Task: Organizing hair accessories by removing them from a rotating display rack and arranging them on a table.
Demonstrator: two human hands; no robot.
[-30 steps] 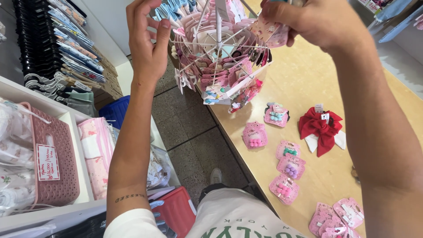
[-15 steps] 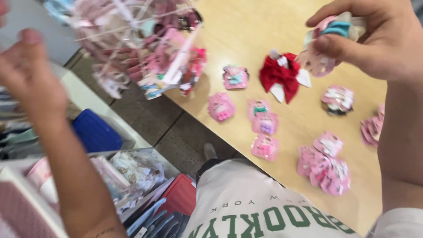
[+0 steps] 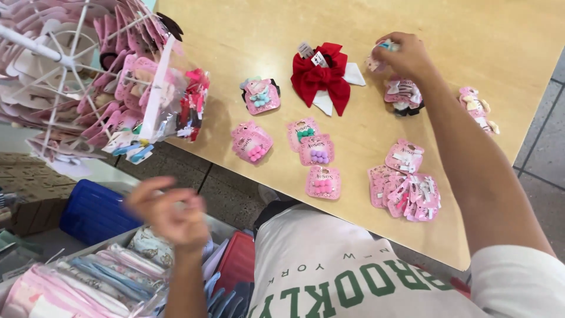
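Two hands now working apart. Left hand (image 3: 170, 213) is hanging low and blurred in mid-air over the bins of bagged fabric goods (image 3: 100, 271); fingers are curling loosely inward, nothing visibly held, though the blur leaves that uncertain. A second ago it was up at the wire display rack (image 3: 88, 70); now it is off the rack and well below it.

Blue tub (image 3: 94, 212) is sitting just beyond that hand, under the rack's overhang.

On the wooden table (image 3: 247, 35), nearest the edge: a fanned pile of pink carded clips (image 3: 406, 191), then single pompom hair-tie cards (image 3: 318, 156) laid apart in a loose group. Further out, the red bow (image 3: 322, 75) is lying beside a pink clip card (image 3: 261, 96).

Right hand (image 3: 406, 58) is reaching across to the far side, past the red bow. Fingertips are pinching together on a small carded hair accessory (image 3: 379, 54), pale pink with a teal bit. Half a second ago that card was raised at the hand's height; now it is down at the table surface, right above another bow card (image 3: 403, 94).

Judgement: card is moving from rack to the sorted layout; it reads as being set down by kind.
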